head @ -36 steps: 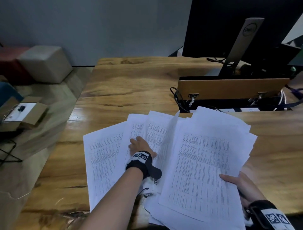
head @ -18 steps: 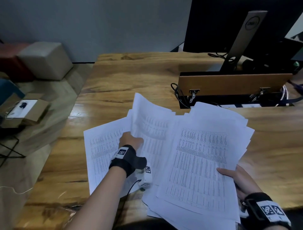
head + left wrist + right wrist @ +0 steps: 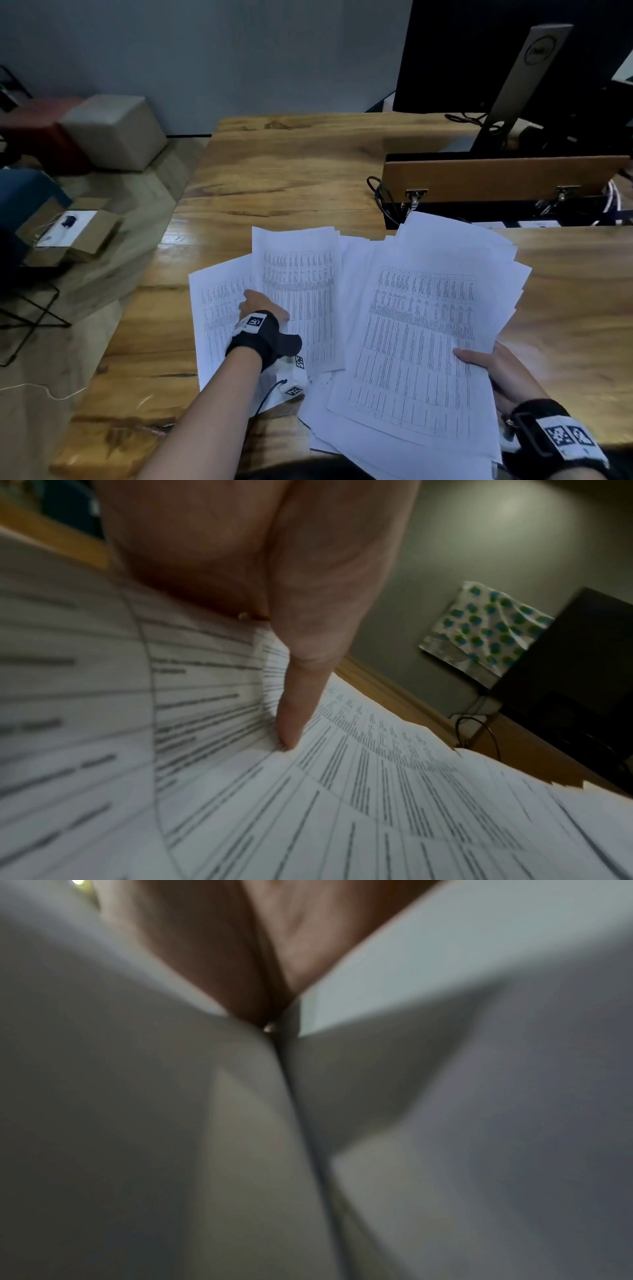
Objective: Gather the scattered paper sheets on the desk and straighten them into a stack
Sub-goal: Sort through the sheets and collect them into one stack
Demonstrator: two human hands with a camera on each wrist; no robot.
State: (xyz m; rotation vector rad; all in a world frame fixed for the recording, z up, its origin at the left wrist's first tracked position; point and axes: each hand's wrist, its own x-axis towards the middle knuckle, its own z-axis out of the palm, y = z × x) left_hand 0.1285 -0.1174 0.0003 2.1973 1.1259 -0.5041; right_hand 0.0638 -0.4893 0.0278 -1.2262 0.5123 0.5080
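Note:
White printed sheets lie fanned over the near part of the wooden desk (image 3: 291, 178). My left hand (image 3: 262, 306) pinches one sheet (image 3: 298, 274) by its left edge. In the left wrist view the thumb (image 3: 301, 696) presses on top of that sheet (image 3: 342, 804). Under it, one more sheet (image 3: 215, 308) lies flat at the left. My right hand (image 3: 493, 370) grips a loose, uneven bundle of sheets (image 3: 421, 325) at its right edge, thumb on top. In the right wrist view, blurred paper (image 3: 445, 1123) hides all but part of that hand (image 3: 219, 961).
Behind the papers a raised wooden flap (image 3: 496, 178) stands over a cable tray with black cables (image 3: 380, 195). A monitor (image 3: 479, 51) on a grey stand (image 3: 524, 85) is at the back right. Left of the desk, on the floor, are a cardboard box (image 3: 68, 233) and cube stools (image 3: 116, 130).
My left hand, which lay flat on the spread sheets, took one by its edge and lifted it; the sheet now hangs lower and flatter. The right hand and its bundle barely moved.

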